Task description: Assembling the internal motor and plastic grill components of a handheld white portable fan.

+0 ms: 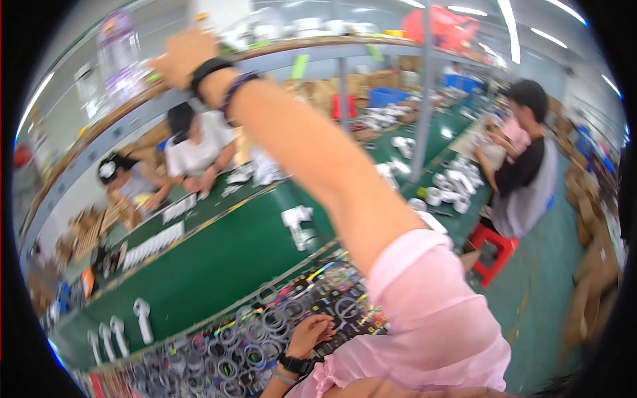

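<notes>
Right hand (180,56) is raised to the overhead shelf (318,44), apparently reaching for stock; its grasp I cannot tell. Left hand (310,333) rests released on the shiny printed packaging sheets (265,325) covering the bench (199,265)

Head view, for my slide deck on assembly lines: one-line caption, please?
Right hand reaches up to the overhead shelf; left hand rests on packaged rings beside the green conveyor.

Right hand (180,56) raised high on an outstretched arm, fingers unclear; left hand (309,333) low, fingers curled
</notes>
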Tool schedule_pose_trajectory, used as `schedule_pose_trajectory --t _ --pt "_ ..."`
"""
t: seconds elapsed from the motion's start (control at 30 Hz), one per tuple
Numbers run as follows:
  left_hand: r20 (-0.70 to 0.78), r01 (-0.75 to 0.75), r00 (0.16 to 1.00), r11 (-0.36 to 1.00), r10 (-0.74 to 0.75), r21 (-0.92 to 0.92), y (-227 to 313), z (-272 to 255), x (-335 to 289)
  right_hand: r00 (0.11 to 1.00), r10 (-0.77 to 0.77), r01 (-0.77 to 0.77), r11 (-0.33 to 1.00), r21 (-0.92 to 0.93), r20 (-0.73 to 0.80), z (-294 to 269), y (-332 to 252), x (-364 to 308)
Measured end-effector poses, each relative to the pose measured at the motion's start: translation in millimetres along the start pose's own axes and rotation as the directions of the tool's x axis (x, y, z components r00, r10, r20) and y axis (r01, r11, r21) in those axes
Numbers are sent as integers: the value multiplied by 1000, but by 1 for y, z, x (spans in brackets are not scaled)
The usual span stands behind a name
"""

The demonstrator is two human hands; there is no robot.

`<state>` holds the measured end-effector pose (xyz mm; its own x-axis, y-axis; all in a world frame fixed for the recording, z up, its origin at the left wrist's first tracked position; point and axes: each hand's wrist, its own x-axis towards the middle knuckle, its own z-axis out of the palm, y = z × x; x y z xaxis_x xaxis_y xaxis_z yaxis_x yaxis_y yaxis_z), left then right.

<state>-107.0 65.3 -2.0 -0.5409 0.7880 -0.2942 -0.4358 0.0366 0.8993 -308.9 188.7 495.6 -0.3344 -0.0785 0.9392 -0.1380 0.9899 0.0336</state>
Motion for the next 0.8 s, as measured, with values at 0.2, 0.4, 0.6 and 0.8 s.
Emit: schedule_pose_trajectory --t 0.2,0.4,0.6,0.8 --pt "9 28 1000 1000 -28 -2 -3 0 6 971 -238 237 971 35 36 -3 10 -19" --pt "10 23 1000 999 -24 48 -2 12 4 978 -186 193 979 70 -98 -9 31 -15" --pt "-36 19 999 999 -18 26 -6 13 -5 821 -461 430 887 -167 -335 -39 38 -30" --pt "-33 -28 999 998 30 55 7 28 -2 773 -594 554 804 -217 -224 -122 44 -52"
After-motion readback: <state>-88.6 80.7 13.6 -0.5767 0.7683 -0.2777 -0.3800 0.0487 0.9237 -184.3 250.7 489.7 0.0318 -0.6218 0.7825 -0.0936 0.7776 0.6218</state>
